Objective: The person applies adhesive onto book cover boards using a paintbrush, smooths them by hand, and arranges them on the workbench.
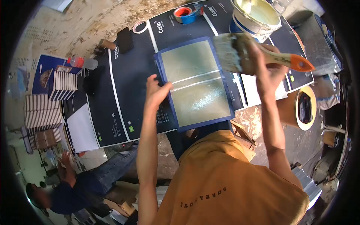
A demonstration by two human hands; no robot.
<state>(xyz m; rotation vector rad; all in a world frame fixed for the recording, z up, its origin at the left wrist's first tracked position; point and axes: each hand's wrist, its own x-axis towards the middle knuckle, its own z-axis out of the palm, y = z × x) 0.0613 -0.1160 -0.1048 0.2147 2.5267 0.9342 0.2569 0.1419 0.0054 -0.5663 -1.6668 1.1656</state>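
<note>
My right hand (267, 73) is closed around a wide paintbrush (229, 52) with an orange-tipped wooden handle. The brush is held above the right side of a book cover (200, 105), its bristles coated in something pale. The cover has grey-green boards, a dark blue border and two white strips across its middle; its lower half shines as if wet. At the cover's left edge is my left hand (156, 90), fingers apart, with the thumb on or just over the edge. Behind the brush stands a bucket (245, 29) of pale, creamy paste, its rim smeared.
Dark printed sheets cover the table (131, 78). Towards the back lie a blue tape roll (187, 18), a white ring (140, 27) and a black block (125, 40). Book stacks (43, 109) and a bottle (83, 62) stand left. Another person (80, 191) sits lower left.
</note>
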